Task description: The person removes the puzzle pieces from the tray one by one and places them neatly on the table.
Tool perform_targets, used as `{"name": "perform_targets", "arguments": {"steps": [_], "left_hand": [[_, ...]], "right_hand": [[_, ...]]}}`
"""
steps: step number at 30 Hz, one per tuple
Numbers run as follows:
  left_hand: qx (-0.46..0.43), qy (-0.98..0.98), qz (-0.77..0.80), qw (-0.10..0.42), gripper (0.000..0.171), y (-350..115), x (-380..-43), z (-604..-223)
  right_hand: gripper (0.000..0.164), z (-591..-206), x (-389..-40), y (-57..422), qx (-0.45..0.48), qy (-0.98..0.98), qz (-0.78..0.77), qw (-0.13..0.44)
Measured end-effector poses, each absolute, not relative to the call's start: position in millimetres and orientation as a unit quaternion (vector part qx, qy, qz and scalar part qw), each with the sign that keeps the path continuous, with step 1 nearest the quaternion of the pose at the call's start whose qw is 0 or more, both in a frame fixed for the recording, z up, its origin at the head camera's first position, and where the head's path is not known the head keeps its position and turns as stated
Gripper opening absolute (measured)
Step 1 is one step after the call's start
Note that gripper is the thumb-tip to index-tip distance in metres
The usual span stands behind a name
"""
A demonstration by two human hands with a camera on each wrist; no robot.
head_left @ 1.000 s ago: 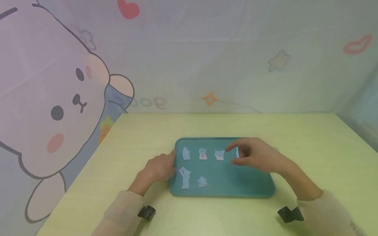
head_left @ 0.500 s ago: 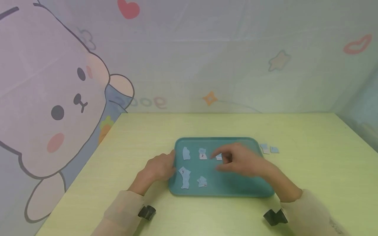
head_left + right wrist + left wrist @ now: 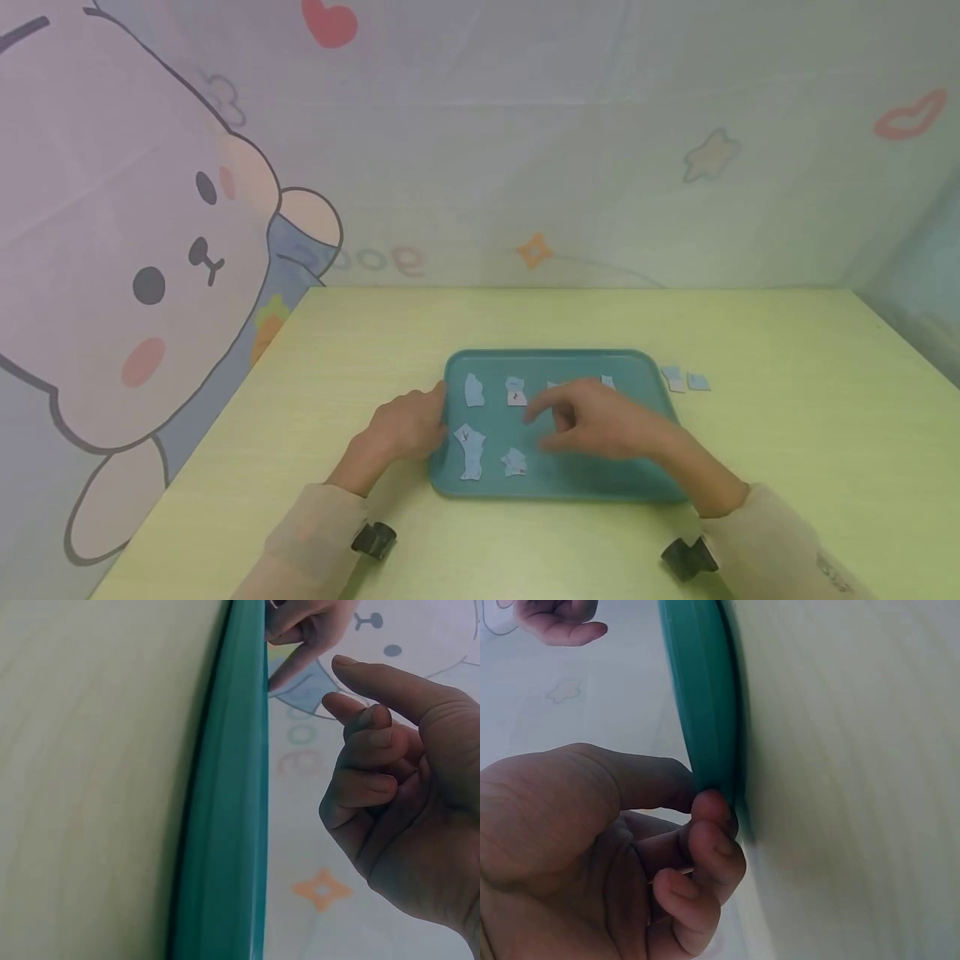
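A teal tray (image 3: 555, 492) lies on the table with several flat, irregular-edged light-blue and white pieces on it. At its left end, my left hand (image 3: 405, 425) pinches the rim between thumb and curled fingers, as the left wrist view shows up close. My right hand (image 3: 600, 421) hovers over the tray's middle, index finger and thumb spread apart, the other fingers curled in, nothing between them. Nearest its index fingertip is a piece with a dark mark (image 3: 516, 392); below sits a jagged piece (image 3: 514, 462). The hand partly hides two pieces of the upper row.
Off the tray's right end, two more light-blue pieces lie on the pale yellow table (image 3: 787, 400), a notched one (image 3: 673, 379) and a squarish one (image 3: 698, 382). Behind the table hangs a cloth (image 3: 480, 167) printed with a cartoon bear.
My right hand has moved left and a little nearer across the tray, uncovering the two pieces beyond its right end. My left hand and the tray have stayed in place.
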State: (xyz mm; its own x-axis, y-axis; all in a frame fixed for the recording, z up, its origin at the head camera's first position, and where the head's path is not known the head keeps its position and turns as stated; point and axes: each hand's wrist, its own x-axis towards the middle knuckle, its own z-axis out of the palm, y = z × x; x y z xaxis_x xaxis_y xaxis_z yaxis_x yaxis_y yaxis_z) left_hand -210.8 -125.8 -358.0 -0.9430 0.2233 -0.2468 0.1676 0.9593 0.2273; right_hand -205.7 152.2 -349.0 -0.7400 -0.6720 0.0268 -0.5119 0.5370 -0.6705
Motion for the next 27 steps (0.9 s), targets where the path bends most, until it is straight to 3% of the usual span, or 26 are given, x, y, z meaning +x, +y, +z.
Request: {"name": "perform_targets", "arguments": {"steps": [27], "left_hand": [[0.109, 0.98, 0.099, 0.131, 0.064, -126.1, -212.1, -359.1]], "right_hand": [[0.032, -366.9, -209.3, 136.1, -0.362, 0.864, -0.31, 0.163]]}}
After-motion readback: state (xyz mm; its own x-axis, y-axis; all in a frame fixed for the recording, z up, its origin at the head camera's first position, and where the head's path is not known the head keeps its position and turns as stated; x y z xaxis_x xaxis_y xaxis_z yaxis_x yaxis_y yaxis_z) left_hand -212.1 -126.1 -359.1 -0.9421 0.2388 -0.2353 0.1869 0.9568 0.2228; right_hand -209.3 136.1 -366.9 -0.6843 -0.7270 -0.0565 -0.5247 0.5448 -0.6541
